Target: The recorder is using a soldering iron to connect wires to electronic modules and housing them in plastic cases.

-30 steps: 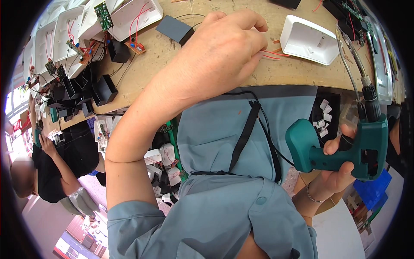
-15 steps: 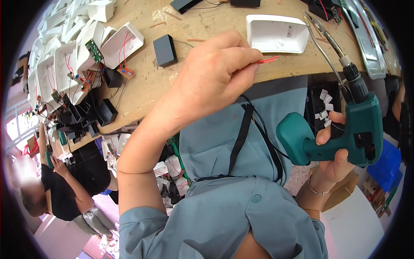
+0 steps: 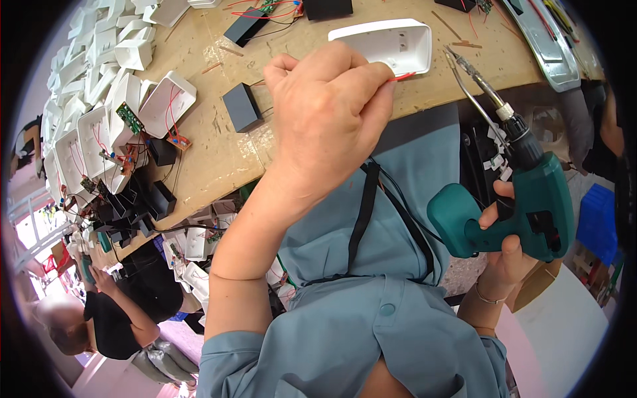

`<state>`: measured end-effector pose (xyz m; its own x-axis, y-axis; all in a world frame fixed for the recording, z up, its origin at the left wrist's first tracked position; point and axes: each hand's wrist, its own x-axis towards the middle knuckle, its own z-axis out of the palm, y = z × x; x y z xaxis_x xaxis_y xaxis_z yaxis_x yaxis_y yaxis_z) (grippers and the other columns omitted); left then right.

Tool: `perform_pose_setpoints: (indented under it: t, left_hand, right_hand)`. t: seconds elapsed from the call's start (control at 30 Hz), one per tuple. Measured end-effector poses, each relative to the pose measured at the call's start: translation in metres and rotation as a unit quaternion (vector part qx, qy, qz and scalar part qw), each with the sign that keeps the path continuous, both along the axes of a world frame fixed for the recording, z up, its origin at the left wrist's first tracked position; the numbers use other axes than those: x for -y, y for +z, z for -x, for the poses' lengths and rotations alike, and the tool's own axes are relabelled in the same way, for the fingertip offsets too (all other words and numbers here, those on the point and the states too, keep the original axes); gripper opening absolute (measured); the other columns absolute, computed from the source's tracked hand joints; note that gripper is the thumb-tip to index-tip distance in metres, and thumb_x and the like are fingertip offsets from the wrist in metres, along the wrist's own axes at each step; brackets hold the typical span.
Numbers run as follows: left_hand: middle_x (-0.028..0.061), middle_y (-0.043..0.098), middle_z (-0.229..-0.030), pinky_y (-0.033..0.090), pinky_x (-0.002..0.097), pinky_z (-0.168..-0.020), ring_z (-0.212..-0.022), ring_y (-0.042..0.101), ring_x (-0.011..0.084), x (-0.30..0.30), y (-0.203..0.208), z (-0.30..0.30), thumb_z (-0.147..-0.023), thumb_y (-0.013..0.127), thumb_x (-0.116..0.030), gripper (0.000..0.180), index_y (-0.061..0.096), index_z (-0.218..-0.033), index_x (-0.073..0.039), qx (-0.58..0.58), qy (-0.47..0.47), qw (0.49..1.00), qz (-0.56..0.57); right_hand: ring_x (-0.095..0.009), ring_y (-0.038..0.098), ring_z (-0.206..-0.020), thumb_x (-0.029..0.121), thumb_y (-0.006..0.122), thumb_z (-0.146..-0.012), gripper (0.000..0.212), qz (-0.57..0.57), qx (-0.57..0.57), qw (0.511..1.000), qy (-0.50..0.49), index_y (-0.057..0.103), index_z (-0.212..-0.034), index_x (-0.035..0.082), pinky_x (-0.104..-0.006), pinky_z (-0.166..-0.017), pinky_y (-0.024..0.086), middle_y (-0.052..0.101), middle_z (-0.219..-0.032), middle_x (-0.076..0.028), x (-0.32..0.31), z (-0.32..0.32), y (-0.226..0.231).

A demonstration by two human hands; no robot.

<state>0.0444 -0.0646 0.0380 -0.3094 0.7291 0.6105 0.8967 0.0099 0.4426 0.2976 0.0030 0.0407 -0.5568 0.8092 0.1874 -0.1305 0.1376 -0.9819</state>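
Observation:
My left hand (image 3: 328, 109) is closed in a pinch on short red wires (image 3: 405, 76), whose ends poke out past the fingertips. Just behind it, on the table, lies an open white plastic case (image 3: 417, 48), its near side partly covered by the fingers. My right hand (image 3: 509, 255) wraps round the grip of a green soldering gun (image 3: 545, 189) with a black collar. The gun's metal tip and a thin curved tube beside it point up and left, toward the white case but apart from it.
A dark grey block (image 3: 242, 107) lies left of my left hand. Farther left are piled white cases (image 3: 99, 86), circuit boards (image 3: 129, 118) and black boxes. A metal tray (image 3: 554, 56) stands at the far right. A co-worker (image 3: 116, 315) sits at the lower left.
The view has shifted a little. My left hand now overlaps the white case's near side, with less wire showing. My right hand still grips the soldering gun, its tip nearer the case.

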Motion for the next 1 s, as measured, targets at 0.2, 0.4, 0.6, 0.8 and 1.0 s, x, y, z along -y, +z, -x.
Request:
perform_pose_setpoints:
  t: [0.2,0.4,0.6,0.8,1.0]
  left_hand:
    - [0.0019,0.055,-0.082,0.028,0.0327,-0.071,-0.075,0.050,0.0175,-0.005,0.009,-0.006,-0.068,0.068,-0.010,0.006,0.065,-0.073,-0.009,-0.027,0.030,0.999,0.013]
    - [0.0083,0.055,-0.096,0.032,0.0366,-0.079,-0.088,0.052,0.0229,-0.035,-0.003,0.014,-0.068,0.065,-0.008,0.007,0.065,-0.075,-0.006,-0.088,-0.026,0.986,-0.138]
    - [0.0088,0.055,-0.090,0.029,0.0436,-0.082,-0.085,0.053,0.0247,-0.029,0.026,-0.003,-0.067,0.062,-0.006,0.004,0.063,-0.069,-0.003,-0.001,0.038,0.997,0.061]
    - [0.0084,0.054,-0.083,0.032,0.0413,-0.079,-0.082,0.053,0.0247,-0.051,-0.009,0.019,-0.067,0.060,-0.004,0.003,0.061,-0.066,-0.002,-0.094,-0.017,0.990,-0.104]
    - [0.0097,0.052,-0.084,0.033,0.0398,-0.077,-0.083,0.050,0.0262,-0.041,0.020,-0.001,-0.065,0.060,-0.003,0.004,0.059,-0.063,-0.001,-0.076,0.033,0.995,0.063]
  right_hand:
    - [-0.018,0.059,-0.069,0.034,0.067,-0.077,0.071,0.000,0.033,0.999,0.004,0.036,-0.121,-0.012,-0.0233,-0.055,0.048,0.053,-0.107,-0.027,0.004,0.000,0.001]
    - [-0.018,0.059,-0.068,0.032,0.067,-0.077,0.069,0.005,0.044,0.999,0.007,0.037,-0.121,-0.011,-0.0248,-0.057,0.049,0.054,-0.106,-0.027,0.006,0.007,0.005]
    - [-0.017,0.060,-0.069,0.028,0.068,-0.077,0.066,0.005,0.050,0.999,0.017,0.038,-0.122,-0.011,-0.0252,-0.059,0.049,0.055,-0.106,-0.026,0.003,0.006,0.000]
    - [-0.017,0.059,-0.071,0.024,0.068,-0.077,0.063,0.016,0.052,0.998,0.020,0.039,-0.122,-0.010,-0.0259,-0.062,0.049,0.056,-0.105,-0.026,0.004,0.012,0.004]
    - [-0.017,0.059,-0.070,0.024,0.068,-0.077,0.062,0.027,0.072,0.997,0.018,0.040,-0.122,-0.009,-0.0261,-0.063,0.049,0.057,-0.105,-0.024,0.003,0.014,0.003]
